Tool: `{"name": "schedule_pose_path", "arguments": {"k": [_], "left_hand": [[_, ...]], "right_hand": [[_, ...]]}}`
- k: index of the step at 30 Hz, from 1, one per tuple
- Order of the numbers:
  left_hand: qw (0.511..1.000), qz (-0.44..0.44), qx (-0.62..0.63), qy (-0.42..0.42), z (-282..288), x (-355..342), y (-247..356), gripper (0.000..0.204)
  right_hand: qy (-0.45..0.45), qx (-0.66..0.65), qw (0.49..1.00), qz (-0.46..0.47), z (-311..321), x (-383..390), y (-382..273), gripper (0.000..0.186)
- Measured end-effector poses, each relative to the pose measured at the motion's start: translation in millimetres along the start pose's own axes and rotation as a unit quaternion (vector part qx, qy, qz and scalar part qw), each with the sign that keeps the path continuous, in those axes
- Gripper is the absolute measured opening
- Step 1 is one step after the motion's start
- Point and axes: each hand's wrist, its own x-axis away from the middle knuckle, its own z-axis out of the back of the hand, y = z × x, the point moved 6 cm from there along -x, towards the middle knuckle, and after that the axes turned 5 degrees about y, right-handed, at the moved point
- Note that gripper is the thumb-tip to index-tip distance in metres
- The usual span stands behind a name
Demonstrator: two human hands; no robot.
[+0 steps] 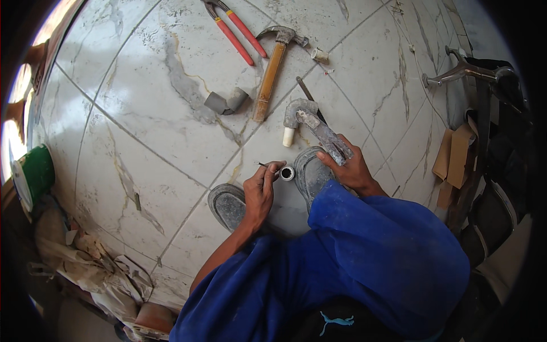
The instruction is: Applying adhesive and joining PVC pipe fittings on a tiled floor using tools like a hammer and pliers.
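Left hand [259, 191]: pinches a small white pipe fitting [287, 172] and a thin stick [264, 165].
Right hand [348, 165]: grasps a grey wrench [326, 134].
Fitting: likely light, rigid, smooth; hold by its outer wall.
Wrench: likely heavy, stiff; grip the handle.

1. The floor tiles [142, 102] are pale off-white, marbled with grey and faint yellowish veins.
2. The pliers [236, 31], at upper centre, have red handles.
3. The hammer [272, 68] has a yellow-brown wooden handle and a grey head.
4. The pipe elbow [296, 114], at centre, is grey with a white stub.
5. The trousers [364, 256], at the bottom, are plain bright blue.
6. The bucket [34, 174], at the left edge, is green.
7. The shoes [228, 205] are dusty grey.
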Motion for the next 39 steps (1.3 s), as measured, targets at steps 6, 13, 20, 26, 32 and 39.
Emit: {"name": "schedule_pose_path", "arguments": {"k": [6,13,20,26,32,39], "left_hand": [[0.973,-0.135,-0.171,0.072,-9.9,1.8,8.7,0.031],[0.962,-0.151,-0.196,0.116,-17.2,0.9,3.0,0.023],[0.871,-0.365,-0.313,0.101,-28.1,5.6,12.7,0.013],[0.858,-0.421,-0.286,0.069,-28.9,7.1,27.2,0.015],[0.973,-0.218,-0.067,0.034,-18.9,-7.9,14.8,0.013],[0.975,-0.208,-0.077,0.011,-16.9,-6.1,11.1,0.018]], "right_hand": [[0.023,0.021,0.999,-0.030,-0.3,12.7,-6.5,0.043],[0.076,-0.070,0.992,-0.069,0.8,33.6,-18.8,0.050],[0.058,-0.066,0.994,-0.059,1.7,32.1,-12.3,0.058],[0.048,-0.043,0.996,-0.060,-0.8,30.3,-8.8,0.071],[0.058,-0.049,0.995,-0.062,5.6,24.0,2.5,0.067],[0.074,-0.034,0.995,-0.060,13.4,11.9,10.2,0.046]]}}
